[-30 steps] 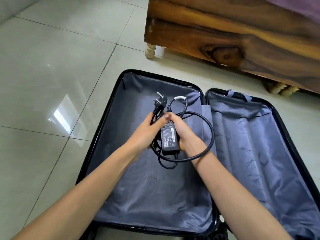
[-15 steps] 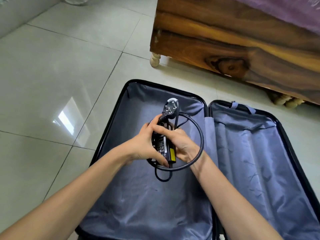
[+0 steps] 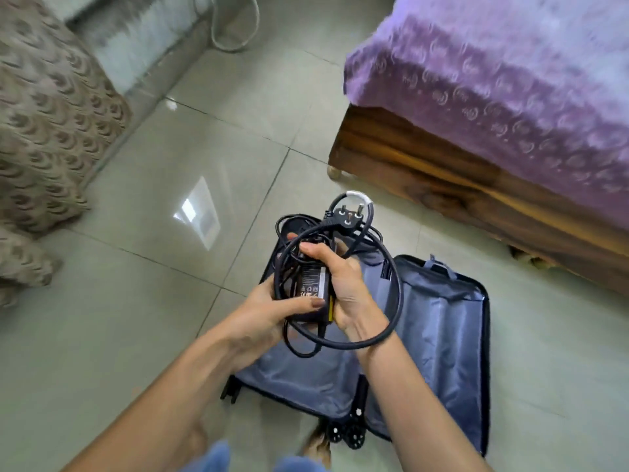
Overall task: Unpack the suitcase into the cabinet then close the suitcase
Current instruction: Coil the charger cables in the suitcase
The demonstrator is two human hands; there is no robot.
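At frame centre, left hand and right hand are both gripping the laptop power adapter, apparently bunching its looped cable against trailing, above the open suitcase at lower centre.

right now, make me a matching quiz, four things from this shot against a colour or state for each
1 power adapter
2 suitcase
3 bedspread
4 plug

A purple
B lying open on the floor
C three pins facing the camera
D gripped by left hand and right hand

Pairs: 1-D, 2-B, 3-A, 4-C
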